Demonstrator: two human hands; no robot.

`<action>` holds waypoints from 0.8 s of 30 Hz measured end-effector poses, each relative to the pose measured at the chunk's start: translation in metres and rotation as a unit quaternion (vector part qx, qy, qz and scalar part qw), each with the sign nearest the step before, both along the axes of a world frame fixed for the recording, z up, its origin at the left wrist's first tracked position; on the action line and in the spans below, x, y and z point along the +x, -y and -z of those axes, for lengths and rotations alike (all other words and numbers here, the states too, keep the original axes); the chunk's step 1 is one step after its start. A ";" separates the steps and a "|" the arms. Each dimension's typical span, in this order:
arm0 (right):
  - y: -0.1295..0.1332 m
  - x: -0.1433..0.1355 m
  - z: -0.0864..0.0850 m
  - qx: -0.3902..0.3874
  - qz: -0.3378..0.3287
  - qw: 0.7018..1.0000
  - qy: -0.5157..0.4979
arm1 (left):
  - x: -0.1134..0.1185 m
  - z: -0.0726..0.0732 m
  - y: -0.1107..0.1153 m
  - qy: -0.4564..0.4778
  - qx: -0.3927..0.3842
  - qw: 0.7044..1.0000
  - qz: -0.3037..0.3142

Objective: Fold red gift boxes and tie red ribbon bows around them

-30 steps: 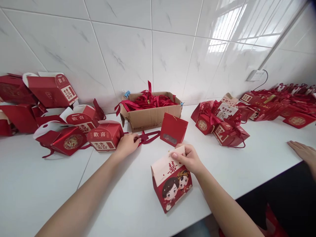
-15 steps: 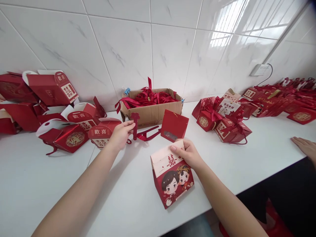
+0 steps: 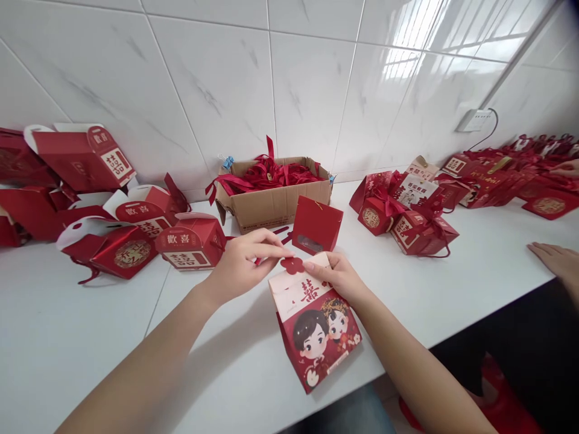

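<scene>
A red-and-cream gift box (image 3: 319, 328), printed with two cartoon figures, leans back above the white table's front part. My right hand (image 3: 341, 276) grips its top flap, thumb in front and fingers behind. At that top edge lies a red flower-topped paper strip (image 3: 293, 265), only its flower end plainly visible. My left hand (image 3: 248, 259) pinches this strip from the left, fingers closed; its lower part is hidden behind the hand and box. Just behind stands a plain red box (image 3: 317, 224) with a small clear window, and a dark red ribbon (image 3: 281, 231) shows beside it.
A cardboard box (image 3: 275, 205) full of red ribbons stands against the tiled wall. Several red gift boxes (image 3: 192, 244) are heaped on the left, with more tied boxes (image 3: 425, 232) on the right. Another person's hand (image 3: 554, 262) rests at the right edge.
My left hand has moved right, bringing the red flower-topped strip to the gift box's top edge. My right hand still holds the box. Another hand has appeared among the boxes at far right.
</scene>
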State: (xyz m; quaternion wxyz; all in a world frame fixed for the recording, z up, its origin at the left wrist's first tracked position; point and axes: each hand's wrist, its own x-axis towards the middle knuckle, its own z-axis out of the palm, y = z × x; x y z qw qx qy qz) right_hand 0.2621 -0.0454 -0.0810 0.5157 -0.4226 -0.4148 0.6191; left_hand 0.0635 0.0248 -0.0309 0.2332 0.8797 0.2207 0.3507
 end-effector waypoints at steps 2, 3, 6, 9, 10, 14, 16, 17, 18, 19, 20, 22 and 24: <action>0.000 0.000 0.000 -0.002 -0.007 1.000 -0.008 | -0.001 0.000 0.001 -0.037 0.068 0.996 0.044; 0.000 0.000 0.001 -0.005 -0.010 1.000 -0.013 | -0.002 0.001 0.000 -0.050 0.094 0.993 0.057; 0.000 0.000 0.003 -0.013 -0.017 0.999 -0.024 | -0.004 0.005 -0.006 -0.068 0.162 0.982 0.066; 0.000 0.000 0.003 -0.021 -0.024 0.999 -0.043 | -0.006 0.009 -0.011 -0.075 0.238 0.966 0.063; 0.000 -0.001 0.003 -0.025 -0.028 0.998 -0.052 | -0.007 0.010 -0.012 -0.081 0.262 0.960 0.055; -0.002 -0.002 0.003 -0.041 -0.023 0.996 -0.082 | -0.009 0.010 -0.013 -0.150 0.263 0.953 0.028; -0.004 -0.002 0.004 -0.052 -0.006 0.995 -0.082 | -0.011 0.007 -0.014 -0.179 0.198 0.963 0.043; -0.004 -0.002 0.005 -0.057 0.003 0.995 -0.079 | -0.012 0.005 -0.014 -0.182 0.159 0.969 0.057; -0.005 -0.002 0.006 -0.061 0.010 0.995 -0.076 | -0.013 0.002 -0.014 -0.179 0.120 0.974 0.074; -0.005 -0.003 0.007 -0.063 0.015 0.995 -0.072 | -0.014 0.000 -0.014 -0.173 0.084 0.977 0.091; -0.005 -0.003 0.007 -0.063 0.021 0.995 -0.068 | -0.014 -0.002 -0.014 -0.164 0.052 0.979 0.108; -0.005 -0.003 0.008 -0.057 0.035 0.996 -0.061 | -0.013 -0.005 -0.010 -0.151 0.002 0.980 0.130; -0.004 -0.004 0.007 -0.050 0.041 0.996 -0.053 | -0.009 -0.005 -0.005 -0.134 -0.024 0.984 0.113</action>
